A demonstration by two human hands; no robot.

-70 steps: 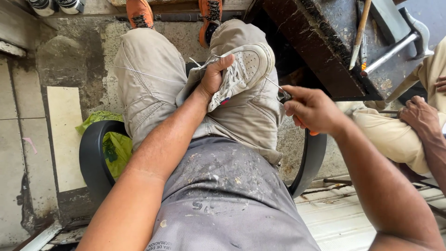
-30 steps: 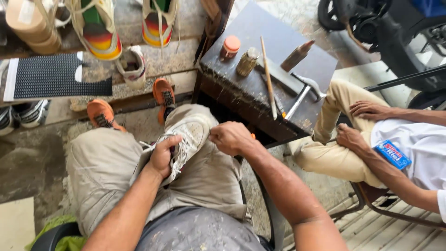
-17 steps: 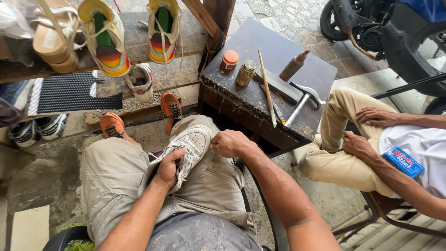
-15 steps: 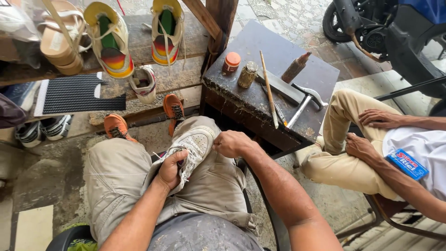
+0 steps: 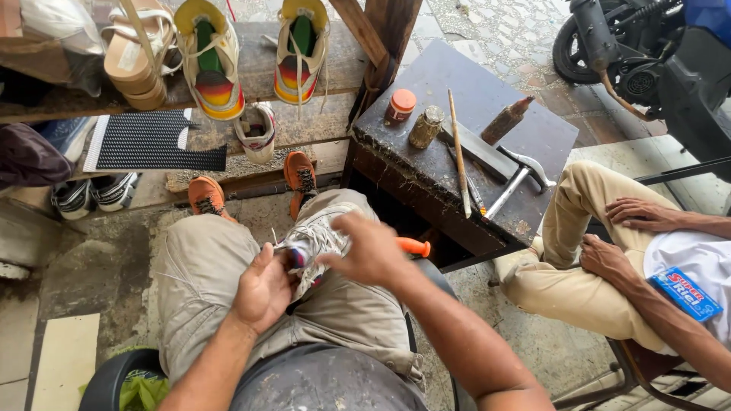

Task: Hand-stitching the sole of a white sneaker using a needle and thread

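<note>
Your left hand point(image 5: 263, 293) is cupped around the heel end of a pale grey sneaker point(image 5: 314, 245) that lies across your lap, on the right thigh of your beige trousers point(image 5: 205, 281). The fingers curl against the shoe, so that hand is clamped on it. Your right hand point(image 5: 367, 247) sits just beside it, over the top of the same shoe, fingers bent and slightly blurred; an orange tool handle point(image 5: 413, 246) pokes out to the right of it, but you cannot tell from here whether the fingers are closed on that handle or only on the shoe. The two hands are close together, with the sneaker between them.

Beyond your knees, your feet in orange shoes point(image 5: 298, 175) rest on the wet concrete floor point(image 5: 84, 259). To the far right of them stands a dark, worn workbench point(image 5: 487, 99) carrying an orange-capped jar point(image 5: 400, 106), a small glass jar point(image 5: 426, 126), a long thin stick point(image 5: 458, 152), a brown bottle point(image 5: 505, 120) and a hammer point(image 5: 521, 173).

On the far left a wooden shelf point(image 5: 259, 61) holds a pair of cream sneakers with rainbow soles point(image 5: 212, 61) and tan sandals point(image 5: 133, 53).

At the right edge another person in tan trousers point(image 5: 579, 228) sits with both hands resting on their thighs.
</note>
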